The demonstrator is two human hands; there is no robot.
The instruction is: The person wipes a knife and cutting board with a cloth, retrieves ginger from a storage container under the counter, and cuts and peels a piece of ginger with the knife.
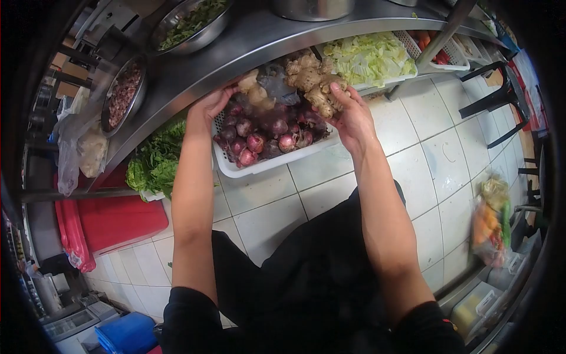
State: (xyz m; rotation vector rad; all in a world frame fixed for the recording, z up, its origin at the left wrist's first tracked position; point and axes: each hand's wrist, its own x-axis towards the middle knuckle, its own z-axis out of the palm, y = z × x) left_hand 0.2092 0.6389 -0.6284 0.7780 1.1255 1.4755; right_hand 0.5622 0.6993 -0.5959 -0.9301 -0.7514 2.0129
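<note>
Black sleeves (190,318); hands (213,104) at crate (274,164), right (356,118) gripping ginger (321,91).

Rough ginger (308,78), glossy metal counter (250,30)

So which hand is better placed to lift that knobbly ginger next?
Probably the right hand: it has its grip on the ginger. The left hand is at the white basket's opposite side, with onions between.

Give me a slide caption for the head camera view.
Right hand grasping ginger, left hand near the rim of a basket of red onions.
</note>
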